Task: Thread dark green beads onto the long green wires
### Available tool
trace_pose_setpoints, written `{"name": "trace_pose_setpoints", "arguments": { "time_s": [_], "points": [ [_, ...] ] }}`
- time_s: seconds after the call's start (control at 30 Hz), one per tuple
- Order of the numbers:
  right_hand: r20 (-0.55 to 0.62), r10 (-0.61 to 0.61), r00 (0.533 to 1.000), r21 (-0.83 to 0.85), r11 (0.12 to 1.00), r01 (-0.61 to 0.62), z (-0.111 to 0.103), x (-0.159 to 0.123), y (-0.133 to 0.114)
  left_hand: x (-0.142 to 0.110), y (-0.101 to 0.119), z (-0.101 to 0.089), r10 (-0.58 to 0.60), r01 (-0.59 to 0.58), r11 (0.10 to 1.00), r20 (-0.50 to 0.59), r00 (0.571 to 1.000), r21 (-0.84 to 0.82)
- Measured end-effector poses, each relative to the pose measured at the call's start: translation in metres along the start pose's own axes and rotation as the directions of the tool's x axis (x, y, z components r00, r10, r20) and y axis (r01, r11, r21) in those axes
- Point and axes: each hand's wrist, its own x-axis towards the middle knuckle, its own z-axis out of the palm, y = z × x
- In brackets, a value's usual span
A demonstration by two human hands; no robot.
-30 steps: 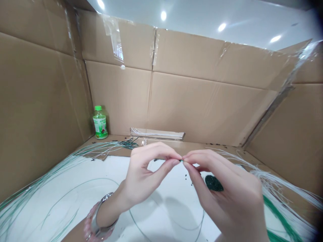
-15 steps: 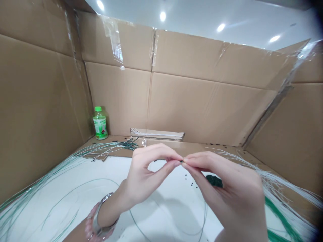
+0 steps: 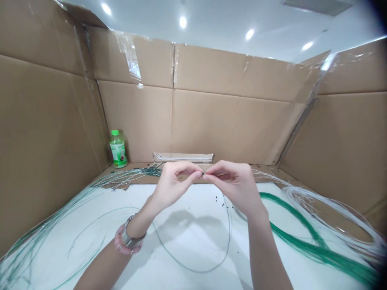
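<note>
My left hand [image 3: 173, 183] and my right hand [image 3: 237, 185] meet tip to tip above the far part of the white table top. Thumb and forefinger of each are pinched on a tiny dark green piece [image 3: 203, 173], mostly hidden by the fingertips. A thin green wire [image 3: 202, 272] hangs in a wide loop below, its upper run passing out of sight behind my right hand. Whether its end sits in the piece, I cannot tell. Several tiny dark bits [image 3: 223, 205] lie on the white surface by my right hand.
Cardboard walls [image 3: 229, 121] enclose the table [image 3: 187, 241]. Green-tipped wires [image 3: 90, 193] fan out at left, below a green-capped bottle [image 3: 118, 149]. At right lie a green wire bundle [image 3: 302, 241] and white wires [image 3: 326, 201]. A cardboard tray with white strands [image 3: 183, 157] stands at the back.
Both hands now appear further off, slightly higher and to the left, still pinched together. More of the wire loop and the green bundle shows. The camera view has shifted.
</note>
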Motion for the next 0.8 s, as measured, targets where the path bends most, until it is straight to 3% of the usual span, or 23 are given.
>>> {"name": "trace_pose_setpoints", "arguments": {
  "time_s": [0.17,0.43,0.63,0.8],
  "points": [
    [0.102,0.098,0.99,-0.065,0.994,-0.091,-0.002,-0.022,0.021,-0.019,-0.025,0.021,-0.076,0.07,0.994,0.067,0.995,0.089],
    [0.251,0.213,0.944,-0.151,0.972,-0.179,0.015,-0.066,0.091,-0.056,-0.068,0.06,-0.14,0.131,0.988,0.116,0.983,0.08],
    [0.283,0.27,0.92,-0.201,0.955,-0.219,0.022,-0.089,0.12,-0.071,-0.093,0.076,-0.173,0.161,0.984,0.175,0.969,0.081],
    [0.348,0.329,0.878,-0.271,0.932,-0.242,0.007,-0.098,0.132,-0.082,-0.108,0.08,-0.214,0.195,0.976,0.23,0.949,0.1]
  ]
}}
